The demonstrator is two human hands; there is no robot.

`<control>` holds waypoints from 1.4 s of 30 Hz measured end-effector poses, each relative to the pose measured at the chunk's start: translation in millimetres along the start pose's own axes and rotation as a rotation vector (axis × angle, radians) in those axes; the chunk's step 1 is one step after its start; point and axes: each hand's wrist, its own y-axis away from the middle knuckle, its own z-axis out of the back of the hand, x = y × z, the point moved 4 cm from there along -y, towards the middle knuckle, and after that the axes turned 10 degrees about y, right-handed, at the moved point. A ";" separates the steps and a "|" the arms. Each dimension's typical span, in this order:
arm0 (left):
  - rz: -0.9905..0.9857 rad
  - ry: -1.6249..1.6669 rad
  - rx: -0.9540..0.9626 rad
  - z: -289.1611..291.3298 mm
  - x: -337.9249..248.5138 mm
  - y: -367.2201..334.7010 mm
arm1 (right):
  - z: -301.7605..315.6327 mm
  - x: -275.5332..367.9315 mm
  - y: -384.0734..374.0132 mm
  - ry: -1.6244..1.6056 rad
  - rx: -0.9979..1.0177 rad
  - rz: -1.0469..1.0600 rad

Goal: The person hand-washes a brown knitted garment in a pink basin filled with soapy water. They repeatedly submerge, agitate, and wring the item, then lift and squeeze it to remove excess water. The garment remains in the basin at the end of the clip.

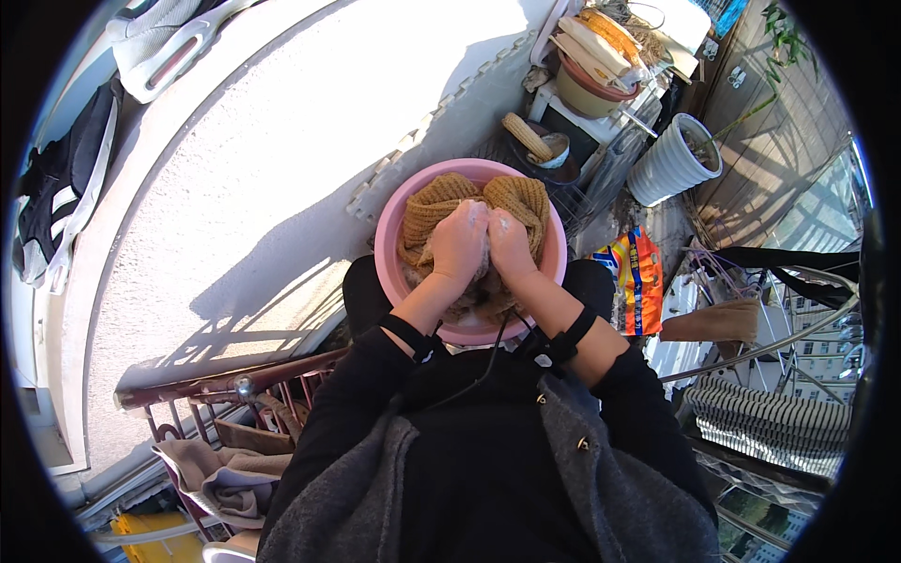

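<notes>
A pink round basin (557, 253) sits between my knees, holding a wet, mustard-brown ribbed knit garment (522, 197). Which piece of clothing it is, I cannot tell. My left hand (459, 244) and my right hand (510, 242) meet at the basin's middle, knuckles side by side, each closed on the knit. White suds cling to the fingers. Bunched folds of the knit rise beyond both hands, and darker wet fabric lies in sudsy water below the wrists. The fingertips are hidden under the hands.
Right of the basin lies an orange, yellow and blue plastic packet (640, 286). Farther off are a white ribbed planter (668, 167), a corn cob (526, 137) by a small bowl, and a loaded pot (589, 92). Clothes (221, 479) hang over a dark red railing (202, 385) at left.
</notes>
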 end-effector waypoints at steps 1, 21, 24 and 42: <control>-0.042 -0.034 0.036 -6.3 -5.9 10.8 | 0.2 -5.2 -4.4 -0.271 -0.021 -0.119; 0.454 0.589 0.567 24.2 84.3 14.9 | 79.8 5.3 -1.1 -0.921 0.143 -0.214; 0.467 0.865 0.367 38.7 40.8 -3.2 | 89.8 -4.7 -2.5 -0.629 0.222 -0.163; 0.589 1.321 -0.005 22.3 32.7 -16.2 | -8.0 13.7 1.2 -0.314 0.201 0.059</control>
